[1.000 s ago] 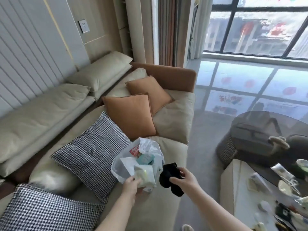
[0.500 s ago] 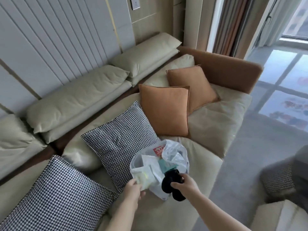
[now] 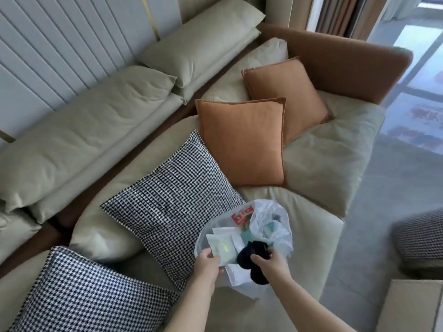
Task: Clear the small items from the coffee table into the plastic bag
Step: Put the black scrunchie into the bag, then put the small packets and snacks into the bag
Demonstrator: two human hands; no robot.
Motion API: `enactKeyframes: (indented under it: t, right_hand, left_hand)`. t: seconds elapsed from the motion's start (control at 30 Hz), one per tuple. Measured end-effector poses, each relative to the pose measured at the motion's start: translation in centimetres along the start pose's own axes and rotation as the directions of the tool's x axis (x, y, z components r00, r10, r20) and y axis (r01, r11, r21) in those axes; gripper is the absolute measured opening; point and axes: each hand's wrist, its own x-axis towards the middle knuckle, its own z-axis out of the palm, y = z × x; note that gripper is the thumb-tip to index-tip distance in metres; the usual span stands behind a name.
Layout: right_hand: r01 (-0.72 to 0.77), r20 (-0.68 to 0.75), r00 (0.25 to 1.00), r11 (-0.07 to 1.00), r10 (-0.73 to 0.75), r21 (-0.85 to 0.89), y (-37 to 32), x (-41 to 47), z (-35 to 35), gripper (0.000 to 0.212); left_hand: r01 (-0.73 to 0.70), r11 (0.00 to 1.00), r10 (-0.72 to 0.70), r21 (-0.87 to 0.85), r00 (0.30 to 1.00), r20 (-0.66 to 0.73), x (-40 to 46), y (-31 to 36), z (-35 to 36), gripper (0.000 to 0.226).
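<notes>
Clear plastic bag (image 3: 268, 226) resting on the near seat of the beige sofa (image 3: 323, 164), just right of a houndstooth cushion (image 3: 172, 207), holding white packets, a teal item and a red-printed packet. Left hand (image 3: 207, 262): grip closed, pinching the bag's near rim. Right hand (image 3: 269, 262): fingers curled around a black cloth item (image 3: 254, 259) at the bag's mouth. Two orange cushions (image 3: 242, 140) stand farther back.
</notes>
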Motion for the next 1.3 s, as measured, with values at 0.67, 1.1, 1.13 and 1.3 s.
enactKeyframes:
  t: [0.67, 1.1, 1.13, 1.3]
  right_hand:
    - [0.011, -0.152, 0.988, 0.992, -0.031, -0.128, 1.7, -6.5, -4.9, 0.045]
    - [-0.110, -0.392, 0.919, 0.985, 0.049, -0.135, 13.7, -16.9, -15.6, 0.031]
    - [-0.118, -0.409, 0.911, 0.987, 0.063, -0.112, 15.2, -17.7, -16.3, 0.029]
    - [-0.158, -0.469, 0.871, 0.987, 0.144, 0.009, 23.1, -22.4, -19.6, 0.011]
  left_hand:
    - [-0.159, 0.902, -0.005, 0.401, 0.926, 0.378, -3.0, 0.5, 2.9, 0.040]
    - [-0.768, 0.223, 0.020, 0.600, 0.619, 0.785, -17.0, -4.1, 13.7, 0.033]
    - [-0.787, 0.182, 0.005, 0.589, 0.600, 0.800, -18.0, -4.6, 14.8, 0.033]
    - [-0.860, -0.003, -0.025, 0.510, 0.510, 0.860, -23.3, -9.0, 20.3, 0.034]
